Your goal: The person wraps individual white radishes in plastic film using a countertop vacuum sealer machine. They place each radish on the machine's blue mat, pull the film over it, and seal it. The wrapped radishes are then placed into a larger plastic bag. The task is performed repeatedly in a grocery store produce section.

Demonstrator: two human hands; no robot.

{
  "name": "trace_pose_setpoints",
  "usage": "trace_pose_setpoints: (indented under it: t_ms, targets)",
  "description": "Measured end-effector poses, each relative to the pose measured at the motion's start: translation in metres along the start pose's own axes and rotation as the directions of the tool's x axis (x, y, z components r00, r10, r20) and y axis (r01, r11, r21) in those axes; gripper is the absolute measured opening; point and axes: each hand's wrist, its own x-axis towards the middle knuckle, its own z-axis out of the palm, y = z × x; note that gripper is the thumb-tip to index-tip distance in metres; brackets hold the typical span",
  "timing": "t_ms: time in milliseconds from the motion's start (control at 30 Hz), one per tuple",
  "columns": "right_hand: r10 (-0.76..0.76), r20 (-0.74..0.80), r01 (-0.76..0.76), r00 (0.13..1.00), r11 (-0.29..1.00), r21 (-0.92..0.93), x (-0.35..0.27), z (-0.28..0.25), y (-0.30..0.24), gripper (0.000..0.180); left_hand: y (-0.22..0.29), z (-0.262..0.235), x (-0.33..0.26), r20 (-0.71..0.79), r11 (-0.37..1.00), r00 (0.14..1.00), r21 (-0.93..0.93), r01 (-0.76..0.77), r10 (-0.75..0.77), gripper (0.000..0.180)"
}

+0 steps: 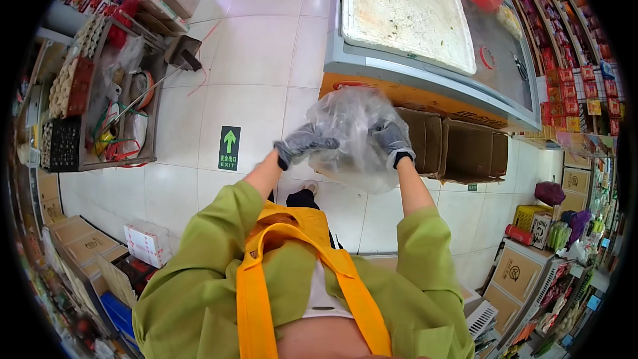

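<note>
A large, crumpled clear plastic bag (355, 143) hangs between my hands in front of my body. My left hand (302, 147), in a grey glove, grips its left side with one finger stretched across the film. On the other side, my right hand (392, 139) is gloved too, its fingers curled into the plastic near the top. The bag looks puffed out; whether anything is inside I cannot make out. Just behind it and to the right stand open brown cardboard boxes (475, 149), partly hidden by the bag.
Ahead to the right is a grey-edged counter or freezer (425, 73) bearing a white foam lid (405, 13). A cart (123, 110) with egg trays and bags stands left on the tiled floor (259, 60). Snack packets (565, 93) hang far right; cartons (515, 276) sit lower right.
</note>
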Motion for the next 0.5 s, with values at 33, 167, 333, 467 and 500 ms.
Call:
trace_pose_setpoints:
  t_ms: [33, 167, 333, 467, 500]
  targets:
    - [0.078, 0.140, -0.077, 0.987, 0.997, -0.012, 0.007, 0.002, -0.025, 0.017, 0.009, -0.016, -0.003, 0.004, 0.997, 0.997, -0.004, -0.071, 0.071, 0.031]
    - [0.104, 0.135, -0.154, 0.985, 0.882, 0.445, 0.018, -0.084, -0.088, 0.018, 0.061, -0.064, -0.012, -0.197, 0.986, 0.967, -0.021, -0.166, 0.159, 0.021]
    - [0.111, -0.015, -0.111, 0.994, 0.952, -0.287, -0.019, -0.075, 0.067, 0.020, 0.017, -0.035, 0.037, -0.169, 0.472, 0.967, 0.848, 0.242, -0.193, 0.029]
    - [0.251, 0.110, -0.269, 0.962, 0.785, 0.558, -0.024, -0.139, 0.018, 0.024, 0.035, -0.065, 0.043, -0.054, 0.998, 0.997, -0.011, -0.057, 0.057, 0.044]
    - [0.290, 0.136, -0.279, 0.947, 0.538, 0.796, -0.029, -0.162, -0.043, 0.025, 0.031, -0.062, 0.043, 0.071, 0.993, 0.993, -0.080, -0.092, 0.098, 0.050]
